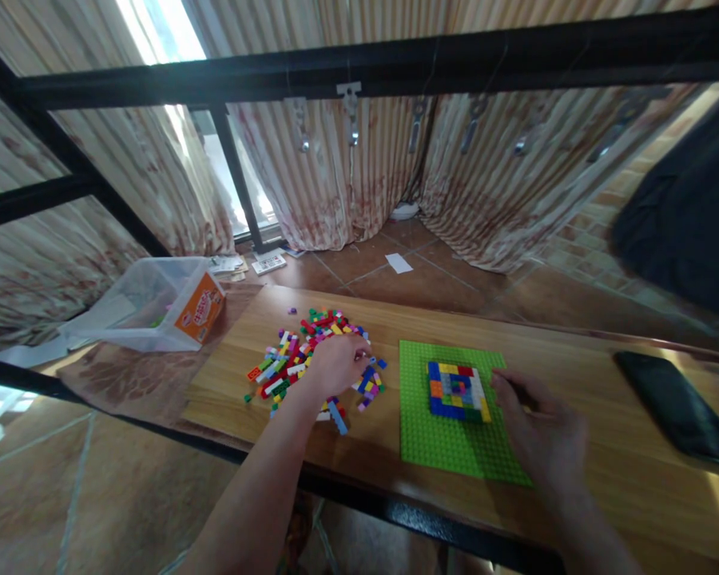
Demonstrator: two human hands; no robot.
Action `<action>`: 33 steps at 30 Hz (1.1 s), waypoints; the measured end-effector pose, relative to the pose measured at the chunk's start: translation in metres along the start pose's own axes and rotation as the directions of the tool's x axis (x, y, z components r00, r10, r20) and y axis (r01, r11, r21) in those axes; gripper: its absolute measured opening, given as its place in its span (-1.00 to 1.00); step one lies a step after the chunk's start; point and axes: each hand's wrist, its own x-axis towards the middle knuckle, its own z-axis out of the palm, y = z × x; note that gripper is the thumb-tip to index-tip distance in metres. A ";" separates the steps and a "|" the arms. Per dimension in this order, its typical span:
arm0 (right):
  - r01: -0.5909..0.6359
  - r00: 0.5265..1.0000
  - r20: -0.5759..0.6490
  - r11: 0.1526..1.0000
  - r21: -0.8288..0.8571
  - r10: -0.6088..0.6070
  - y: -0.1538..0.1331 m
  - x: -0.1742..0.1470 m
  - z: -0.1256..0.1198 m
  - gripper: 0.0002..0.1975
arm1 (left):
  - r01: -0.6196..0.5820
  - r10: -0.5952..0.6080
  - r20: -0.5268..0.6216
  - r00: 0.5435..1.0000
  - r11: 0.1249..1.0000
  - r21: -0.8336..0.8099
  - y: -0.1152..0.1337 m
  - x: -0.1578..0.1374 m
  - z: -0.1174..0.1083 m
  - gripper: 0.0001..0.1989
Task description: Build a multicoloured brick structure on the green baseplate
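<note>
My left hand (339,363) reaches into a loose pile of colourful toy bricks (287,359). Its thumb and fingers are pinched together at the pile's right side; whatever small piece may be between them is too small to name. On the wooden table lies a green baseplate (419,431). It carries a square, multicoloured brick build (446,411) with blue, yellow, orange, red and white pieces around a mixed centre. My right hand (542,423) is over the baseplate's right edge, fingers curled and fingertips close beside the build. What they grip, if anything, is hidden.
A clear plastic bin (141,311) with an orange label stands left of the wooden table (359,455). A black phone (683,411) lies at the right. Behind are a black metal bar (395,68) with hanging clips and patterned curtains (335,176).
</note>
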 end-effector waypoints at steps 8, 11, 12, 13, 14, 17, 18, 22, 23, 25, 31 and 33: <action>0.013 1.000 -0.003 1.000 -0.002 -0.013 0.001 0.000 0.001 -0.71 | 0.058 -0.062 0.016 0.998 0.979 0.194 0.020 0.002 0.015 -0.79; 0.023 1.000 -0.013 1.000 0.010 -0.022 0.002 0.001 -0.001 -0.72 | 0.086 -0.092 0.031 0.995 0.982 0.168 0.021 0.004 0.012 -0.80; 0.022 1.000 -0.016 1.000 0.017 -0.022 0.002 0.001 -0.001 -0.72 | 0.097 -0.101 0.024 0.995 0.987 0.128 0.021 0.004 0.009 -0.81; 0.020 1.000 -0.019 1.000 0.024 -0.019 0.002 0.001 -0.001 -0.72 | 0.105 -0.106 0.008 0.994 0.993 0.053 0.021 0.005 0.007 -0.81; 0.015 1.000 -0.021 0.999 0.035 -0.014 0.002 0.001 -0.002 -0.72 | 0.103 -0.104 -0.008 0.995 0.993 -0.062 0.021 0.005 0.005 -0.81; 0.021 1.000 0.013 0.995 0.096 -0.022 -0.002 -0.001 -0.001 -0.74 | 0.079 -0.109 -0.020 0.994 0.823 -0.563 0.026 0.005 0.006 -0.82; 0.038 0.998 0.041 0.991 0.128 -0.043 -0.005 -0.003 -0.001 -0.75 | 0.089 -0.121 0.006 0.993 0.692 -0.716 0.031 0.004 0.009 -0.81; 0.179 0.943 0.234 0.955 0.237 -0.235 -0.020 -0.012 0.001 -0.57 | 0.247 -0.115 0.236 0.965 0.092 -0.965 0.058 -0.002 0.029 -0.70; 0.215 0.915 0.287 0.946 0.245 -0.282 -0.023 -0.014 0.001 -0.47 | 0.287 -0.099 0.286 0.953 -0.012 -0.958 0.065 -0.004 0.034 -0.67; 0.253 0.871 0.366 0.939 0.234 -0.327 -0.029 -0.018 0.001 -0.33 | 0.332 -0.076 0.345 0.935 -0.144 -0.932 0.076 -0.006 0.042 -0.62; 0.252 0.857 0.402 0.943 0.217 -0.321 -0.030 -0.021 0.004 -0.49 | 0.371 -0.003 0.386 0.923 -0.271 -0.889 0.091 -0.009 0.052 -0.63; 0.261 0.850 0.404 0.937 0.232 -0.337 -0.026 -0.019 0.001 -0.52 | 0.375 -0.005 0.387 0.922 -0.238 -0.896 0.092 -0.009 0.053 -0.63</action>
